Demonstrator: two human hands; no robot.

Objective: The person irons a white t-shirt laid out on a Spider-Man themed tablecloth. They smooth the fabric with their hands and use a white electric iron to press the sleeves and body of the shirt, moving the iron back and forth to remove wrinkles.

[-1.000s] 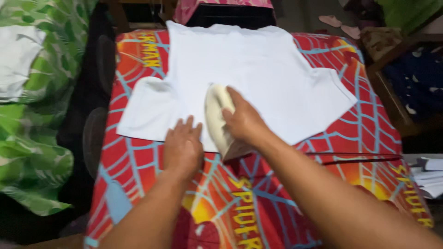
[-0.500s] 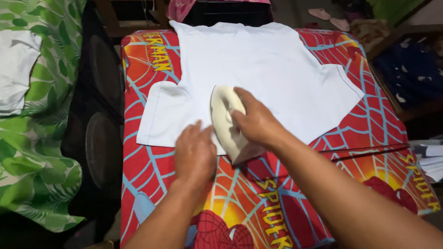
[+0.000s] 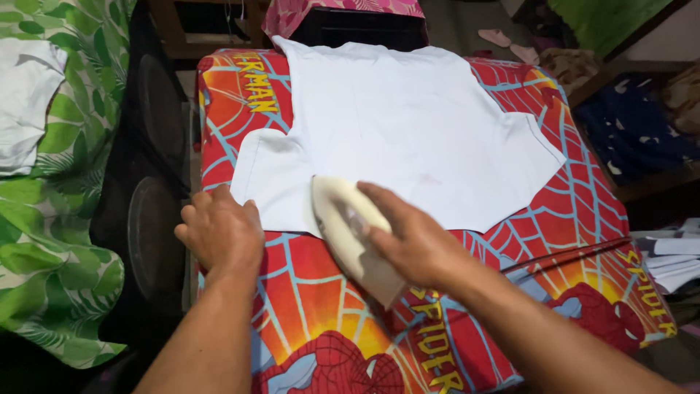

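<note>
Here, in the head view, the right hand (image 3: 419,244) has its grip closed around the handle of a cream-coloured iron (image 3: 350,233), whose nose points toward ten o'clock and rests on the near edge of a white T-shirt (image 3: 408,124); the heel of the iron hangs back over the bare cover. The shirt lies flat and spread wide across the tabletop (image 3: 321,306), which is draped in a red cloth with a blue web pattern, one sleeve reaching out at nine o'clock and the other at three o'clock. The left hand (image 3: 219,230) sits at about nine o'clock from the iron, fingers curled loosely with nothing in them, knuckles just beside the edge of the near sleeve; whether it presses the fabric cannot be told. To iron this edge well, the judgement is that the free hand should hold the cloth taut just ahead of the sole, well clear of the hot plate, while the iron glides in smooth strokes without dwelling. A thin dark cord (image 3: 569,252) runs off toward three o'clock and should be kept from dragging over the shirt. A green leaf-print fabric (image 3: 65,219) lies at the far nine o'clock side.
</note>
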